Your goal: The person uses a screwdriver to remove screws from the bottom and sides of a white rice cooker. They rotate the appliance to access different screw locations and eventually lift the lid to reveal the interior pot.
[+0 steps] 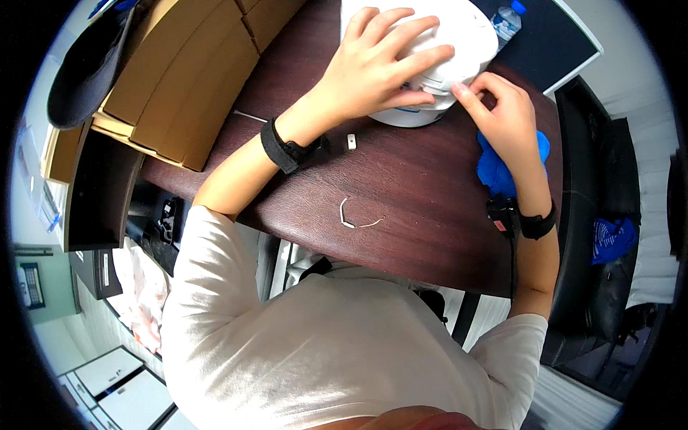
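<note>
A round white tub (408, 118) with a white lid (469, 32) stands at the far side of the dark red-brown table. Over the lid's near left part lies my left hand (373, 72), palm down, fingers stretched and spread. My right hand (507, 118) is at the lid's right rim, thumb against the edge and fingers bent, gripping it there. What lies under its fingertips is partly hidden. A blue cloth (494, 168) rests on the table beneath my right wrist. A small white block (351, 141) and a thin bent white strip (348, 224) lie nearer to me.
Large brown cardboard boxes (186, 86) stand at the left. A clear bottle with a blue cap (507, 25) is behind the tub, beside a dark panel with a white edge (555, 43). The table's curved front edge (358, 261) runs close to my body. A black sofa (598, 186) is at the right.
</note>
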`<move>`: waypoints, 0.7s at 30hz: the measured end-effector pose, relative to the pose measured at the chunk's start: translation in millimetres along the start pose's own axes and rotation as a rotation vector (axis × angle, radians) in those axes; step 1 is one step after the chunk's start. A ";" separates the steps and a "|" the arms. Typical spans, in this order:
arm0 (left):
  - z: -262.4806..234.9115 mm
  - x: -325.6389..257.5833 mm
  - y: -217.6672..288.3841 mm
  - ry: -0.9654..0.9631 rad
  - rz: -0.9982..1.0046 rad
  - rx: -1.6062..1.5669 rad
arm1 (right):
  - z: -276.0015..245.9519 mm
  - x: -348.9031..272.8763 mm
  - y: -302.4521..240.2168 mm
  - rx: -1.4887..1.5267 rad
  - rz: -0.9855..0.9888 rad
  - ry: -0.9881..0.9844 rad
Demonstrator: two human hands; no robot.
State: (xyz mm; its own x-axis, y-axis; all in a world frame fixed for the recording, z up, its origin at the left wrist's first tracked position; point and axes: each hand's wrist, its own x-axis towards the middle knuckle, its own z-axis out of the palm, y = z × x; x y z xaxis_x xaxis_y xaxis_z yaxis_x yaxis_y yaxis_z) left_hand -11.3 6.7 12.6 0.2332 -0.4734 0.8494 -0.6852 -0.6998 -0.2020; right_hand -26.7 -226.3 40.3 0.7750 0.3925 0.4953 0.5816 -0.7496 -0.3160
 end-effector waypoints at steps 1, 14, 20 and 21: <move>-2.0 -0.6 -1.0 0.003 -0.010 0.013 | -1.5 1.2 -1.4 0.009 0.025 -0.008; 10.9 -72.3 -36.7 -0.110 -1.106 -0.790 | -9.6 62.7 0.1 -0.135 -0.056 0.231; 23.7 -84.7 -34.2 -0.204 -1.305 -1.097 | 9.6 97.3 -10.3 -0.179 0.054 0.012; 22.4 -84.2 -30.7 -0.195 -1.326 -1.149 | 12.1 99.0 -11.6 -0.195 0.059 0.007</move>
State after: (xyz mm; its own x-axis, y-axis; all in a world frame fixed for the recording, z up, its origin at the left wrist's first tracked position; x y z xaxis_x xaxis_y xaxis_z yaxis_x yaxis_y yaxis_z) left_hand 5.6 56.1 -63.6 0.9963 -0.0620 0.0592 -0.0578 0.0238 0.9980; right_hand 46.3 -172.3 83.2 0.8043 0.3415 0.4863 0.4755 -0.8607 -0.1820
